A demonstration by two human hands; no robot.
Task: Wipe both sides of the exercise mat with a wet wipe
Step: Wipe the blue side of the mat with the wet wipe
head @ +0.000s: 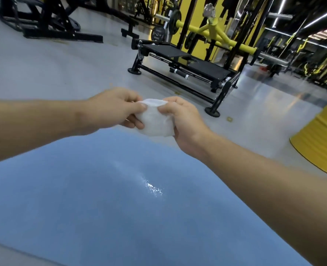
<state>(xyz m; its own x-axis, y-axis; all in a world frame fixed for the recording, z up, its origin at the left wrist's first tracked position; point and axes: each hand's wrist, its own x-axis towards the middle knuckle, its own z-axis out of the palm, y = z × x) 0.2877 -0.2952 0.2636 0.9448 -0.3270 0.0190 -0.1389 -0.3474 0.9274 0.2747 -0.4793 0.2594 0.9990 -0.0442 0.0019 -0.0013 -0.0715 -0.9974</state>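
The grey floor [53, 73] fills most of the view and carries everything else. The blue mat [82, 198] lies flat on it and takes up the whole near part of the picture; its far edge runs under the two forearms.

Beyond the mat's far edge stands a low black machine [203, 71] with a flat platform and round feet. Behind that, further from the mat, is a yellow frame [216, 33] with a plate [174, 22] on its bar. Off the mat's far left corner, well apart from it, stands a black bench [49, 22]. A yellow drum [320, 143] stands on the floor beside the mat's right edge, partly cut off by the picture's edge.

Both bare forearms reach out over the mat. The left hand [118, 109] and right hand [181, 120] meet above the mat's far edge, close together, and both grip the wipe [156, 123]. The left hand pinches its left side between thumb and curled fingers. The right hand pinches its right side, thumb on top and fingers wrapped behind. The wipe is white, bunched and hanging between them, held in the air clear of the mat.

Near the middle of the mat a small wet streak [153, 188] glints white.
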